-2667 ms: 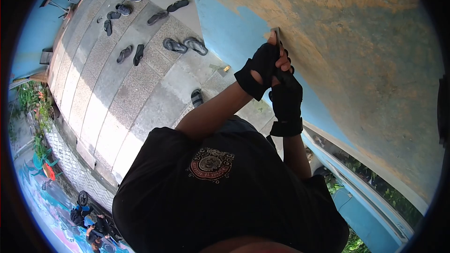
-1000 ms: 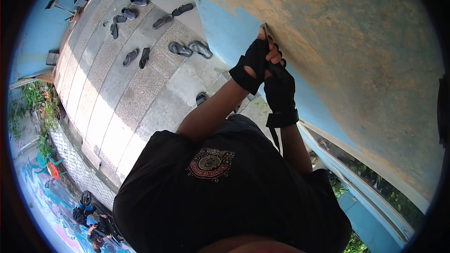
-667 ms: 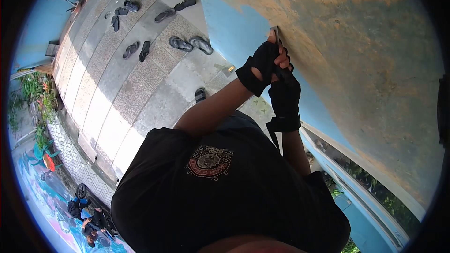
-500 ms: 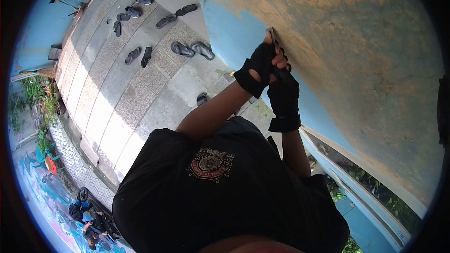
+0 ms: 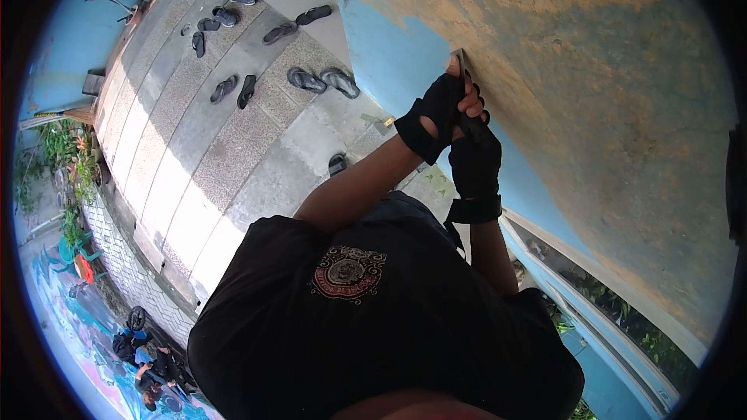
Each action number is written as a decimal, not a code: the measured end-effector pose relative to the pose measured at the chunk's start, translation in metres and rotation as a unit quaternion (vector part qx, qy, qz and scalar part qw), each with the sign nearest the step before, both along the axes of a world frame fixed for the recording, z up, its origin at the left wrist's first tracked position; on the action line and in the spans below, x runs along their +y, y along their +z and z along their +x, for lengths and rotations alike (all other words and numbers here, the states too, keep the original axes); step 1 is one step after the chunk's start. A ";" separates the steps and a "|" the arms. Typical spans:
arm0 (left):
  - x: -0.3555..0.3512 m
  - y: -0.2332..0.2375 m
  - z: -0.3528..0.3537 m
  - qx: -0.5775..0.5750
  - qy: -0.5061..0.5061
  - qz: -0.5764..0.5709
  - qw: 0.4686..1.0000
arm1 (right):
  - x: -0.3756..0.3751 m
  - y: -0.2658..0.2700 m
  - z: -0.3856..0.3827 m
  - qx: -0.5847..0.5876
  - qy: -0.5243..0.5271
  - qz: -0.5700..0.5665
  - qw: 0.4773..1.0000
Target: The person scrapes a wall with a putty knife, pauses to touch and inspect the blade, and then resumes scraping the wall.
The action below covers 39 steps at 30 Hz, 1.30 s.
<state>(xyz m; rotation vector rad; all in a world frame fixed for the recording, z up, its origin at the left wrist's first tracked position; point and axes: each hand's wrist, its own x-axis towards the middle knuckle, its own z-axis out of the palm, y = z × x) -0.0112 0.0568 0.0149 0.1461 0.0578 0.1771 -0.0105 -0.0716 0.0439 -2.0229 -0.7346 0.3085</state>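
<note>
The wall stands along the floor's right side. The tool lies against the wall, in the left hand, the right hand just behind. Sandals lie near the wall's left edge; plants stand beyond the floor's left edge.

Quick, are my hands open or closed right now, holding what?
Left hand: closed, holding the scraper.
Right hand: closed, apparently gripping the scraper too, lower down.

Flat tool mostly hidden by left hand and right hand. Lone sandal partly covered by left forearm.
</note>
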 end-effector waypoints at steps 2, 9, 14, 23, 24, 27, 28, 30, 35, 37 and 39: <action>-0.007 -0.004 -0.001 -0.006 0.017 -0.022 1.000 | -0.011 -0.003 -0.004 0.004 0.001 -0.014 1.000; -0.011 -0.013 0.002 -0.035 -0.004 -0.022 0.999 | 0.003 0.006 -0.003 -0.009 -0.001 0.023 1.000; -0.018 -0.003 -0.001 0.007 -0.001 -0.003 1.000 | -0.006 0.009 -0.006 -0.008 -0.007 0.039 0.999; -0.019 0.003 0.000 0.009 0.003 -0.006 1.000 | -0.009 0.014 -0.005 0.118 -0.031 0.022 0.992; -0.014 0.001 0.000 0.011 0.000 -0.008 1.000 | -0.005 0.008 -0.005 0.120 -0.035 0.020 0.992; -0.004 -0.001 0.000 0.036 0.046 -0.023 0.998 | 0.007 -0.009 0.004 -0.120 0.022 0.068 0.990; -0.005 0.002 -0.001 0.033 0.049 -0.019 0.998 | 0.004 -0.007 0.002 -0.123 0.024 0.073 0.989; -0.019 0.005 -0.003 0.040 0.006 0.018 0.999 | -0.011 -0.001 -0.006 0.072 -0.040 0.015 0.996; -0.002 -0.006 -0.001 0.002 0.007 -0.028 1.000 | -0.001 -0.002 -0.008 0.061 -0.017 0.038 0.997; -0.011 -0.005 -0.005 -0.001 -0.009 -0.022 1.000 | 0.001 0.000 -0.010 0.063 -0.008 0.039 0.997; -0.009 -0.003 -0.001 -0.010 -0.027 -0.014 0.999 | -0.007 0.004 -0.011 -0.029 -0.017 0.003 0.999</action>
